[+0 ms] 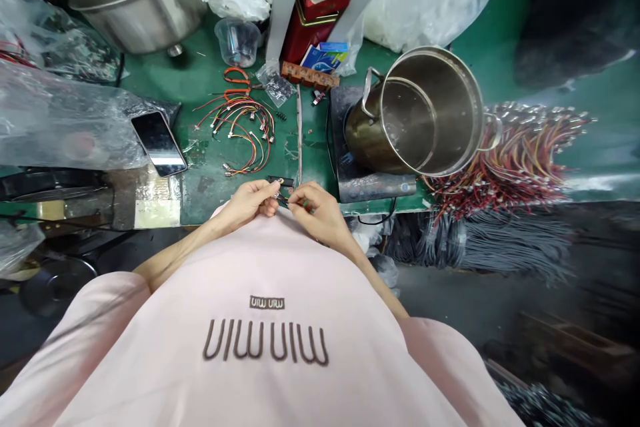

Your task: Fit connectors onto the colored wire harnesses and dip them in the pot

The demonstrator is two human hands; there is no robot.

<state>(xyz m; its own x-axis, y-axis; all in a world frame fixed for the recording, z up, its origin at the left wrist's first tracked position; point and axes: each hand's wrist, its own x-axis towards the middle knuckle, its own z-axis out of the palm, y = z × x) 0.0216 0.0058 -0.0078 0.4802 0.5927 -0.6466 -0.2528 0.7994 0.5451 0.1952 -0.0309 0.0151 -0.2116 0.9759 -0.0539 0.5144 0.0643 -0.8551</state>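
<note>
My left hand (245,205) and my right hand (317,210) are close together at the front edge of the green work mat (200,190), just over my pink shirt. Their fingers pinch a short dark wire with a small black connector (280,181), and the fine detail between my fingertips is partly hidden. Beyond my hands lies a loose group of red, orange and black wire leads with small metal terminals (245,127). They are out of reach of my fingertips as they stand.
A steel pot (415,113) lies tilted on an induction cooker (375,183) to the right, beside a large heap of red-and-yellow wire leads (500,160). A smartphone (159,143) rests on plastic sheeting (65,123); a steel bowl (137,3) and plastic cup (238,42) stand behind.
</note>
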